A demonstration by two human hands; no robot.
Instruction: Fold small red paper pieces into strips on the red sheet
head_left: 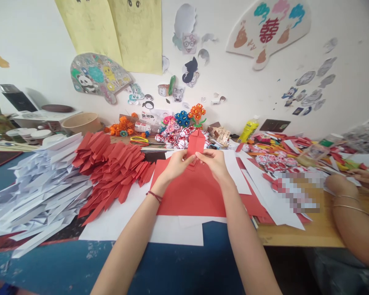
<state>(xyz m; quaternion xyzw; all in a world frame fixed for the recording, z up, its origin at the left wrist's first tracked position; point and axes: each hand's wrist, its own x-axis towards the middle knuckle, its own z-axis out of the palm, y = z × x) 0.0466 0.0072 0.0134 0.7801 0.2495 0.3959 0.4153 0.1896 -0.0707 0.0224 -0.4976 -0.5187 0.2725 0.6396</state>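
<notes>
A small folded red paper with a pointed top stands upright between my two hands. My left hand pinches its lower left edge, and my right hand pinches its lower right edge. Beneath them lies a large red sheet on top of white sheets. To the left is a heap of folded red paper strips, beside a larger heap of folded white strips.
Paper flowers and a yellow bottle stand by the wall. A tan bowl sits at the back left. Another person's arm rests at the right, near scattered paper pieces on the wooden table.
</notes>
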